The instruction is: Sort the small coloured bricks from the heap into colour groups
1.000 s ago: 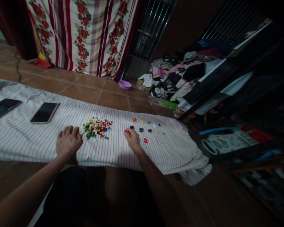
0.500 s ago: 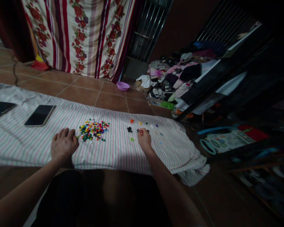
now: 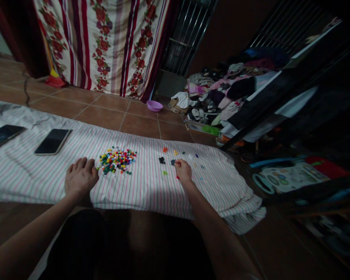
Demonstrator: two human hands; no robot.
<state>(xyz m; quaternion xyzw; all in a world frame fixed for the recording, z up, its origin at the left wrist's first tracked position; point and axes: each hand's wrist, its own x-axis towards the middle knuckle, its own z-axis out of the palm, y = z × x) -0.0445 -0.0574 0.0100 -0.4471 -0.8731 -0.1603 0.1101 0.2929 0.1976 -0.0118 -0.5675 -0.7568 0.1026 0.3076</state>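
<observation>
My left hand (image 3: 81, 175) lies palm down on the striped cloth (image 3: 146, 190), fingers stretched out, just left of a heaped pile of small coloured plastic pieces (image 3: 118, 160). Farther right, my right hand (image 3: 183, 170) has thumb and fingers pinched together beside some dark grey pieces (image 3: 173, 162). Whatever is between the fingertips is too small to make out. Around it are small colour groups: black pieces (image 3: 162, 160), orange pieces (image 3: 165, 149), lime green pieces (image 3: 165, 173) and yellow pieces (image 3: 175, 152). A red piece (image 3: 177, 177) shows partly from under the hand.
Two phones lie on the cloth at the left, one a dark-screened phone (image 3: 53, 142). Beyond the cloth, a purple basin (image 3: 154, 106) stands on the tiled floor near a striped floral curtain (image 3: 113, 46). Clothes are heaped (image 3: 216, 91) at the back right.
The view has shifted slightly. My right hand has moved a little right of the dark grey pieces, uncovering them, and a red piece now shows below it. My left hand stays put.
</observation>
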